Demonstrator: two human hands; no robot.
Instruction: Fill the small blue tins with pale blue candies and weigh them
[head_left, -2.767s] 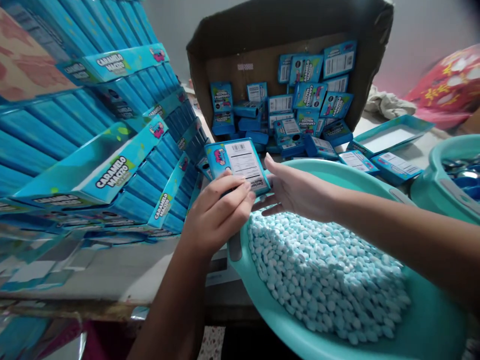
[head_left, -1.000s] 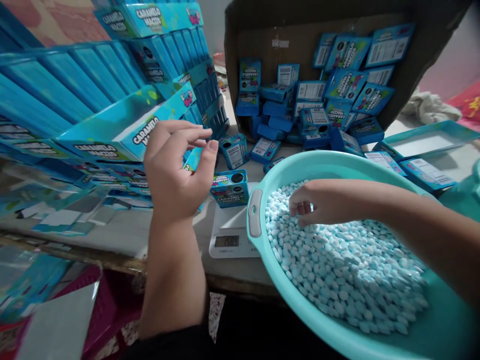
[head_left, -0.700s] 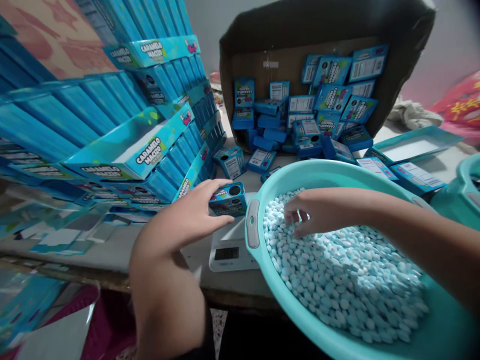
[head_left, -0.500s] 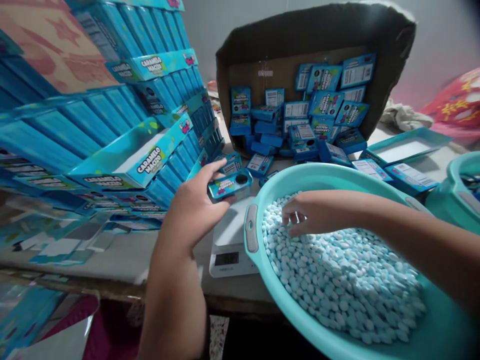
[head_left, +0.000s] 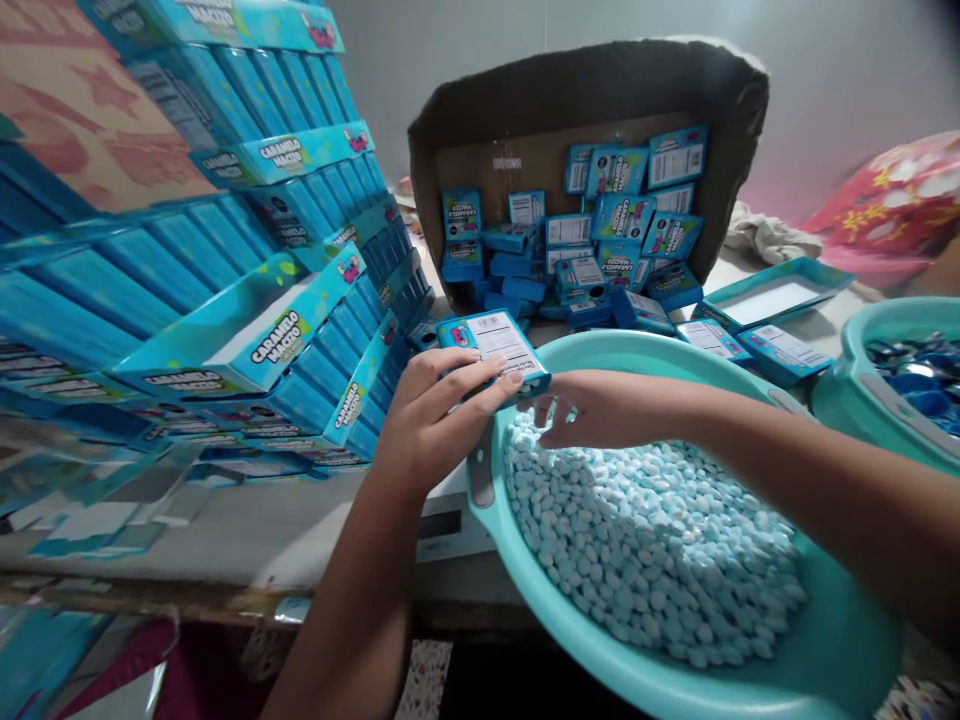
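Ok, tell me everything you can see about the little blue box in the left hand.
The small blue box is flat, cardboard by its look, its white label with barcode and print facing up. It tilts over the rim of the teal basin, above the candies. The left hand grips it, fingers across its near edge. The blurred right hand is by its right corner; contact is unclear.

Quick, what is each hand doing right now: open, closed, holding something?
Left hand: grip closed on a small blue box.
Right hand: curled over the candies in the teal basin; contents cannot be told.
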